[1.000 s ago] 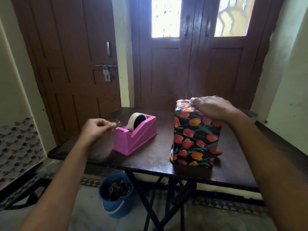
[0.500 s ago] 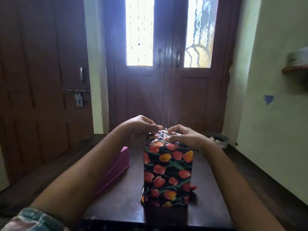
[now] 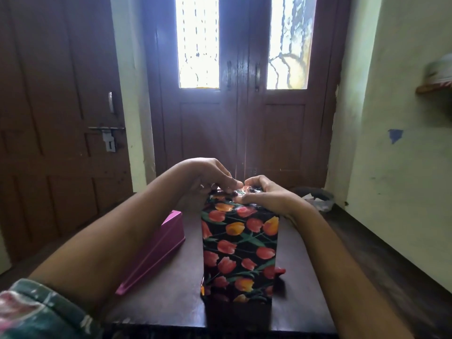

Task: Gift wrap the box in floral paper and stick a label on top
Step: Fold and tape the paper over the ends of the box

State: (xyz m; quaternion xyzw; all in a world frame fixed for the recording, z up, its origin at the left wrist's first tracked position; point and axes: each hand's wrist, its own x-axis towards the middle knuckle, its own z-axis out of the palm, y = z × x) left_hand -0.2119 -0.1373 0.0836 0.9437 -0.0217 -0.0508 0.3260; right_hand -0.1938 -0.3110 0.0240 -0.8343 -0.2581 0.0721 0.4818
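A tall box [image 3: 241,250] wrapped in black paper with red and orange tulips stands upright in the middle of the dark wooden table [image 3: 168,299]. Both hands rest on its top. My left hand [image 3: 208,178] presses its fingertips on the folded paper at the top's left side. My right hand [image 3: 261,194] lies across the top's right side with its thumb along the near edge. The fingertips of the two hands almost meet. Whether a strip of tape sits under the fingers cannot be made out. No label is in view.
A pink tape dispenser [image 3: 161,248] sits on the table just left of the box, partly hidden by my left forearm. Brown wooden doors with bright glass panes stand behind the table. A round container [image 3: 315,195] lies on the floor at the right, near the wall.
My left hand has come from the tape dispenser to the box top and joined the right hand there. The view has shifted closer and to the right. Since half a second ago both hands have barely moved.
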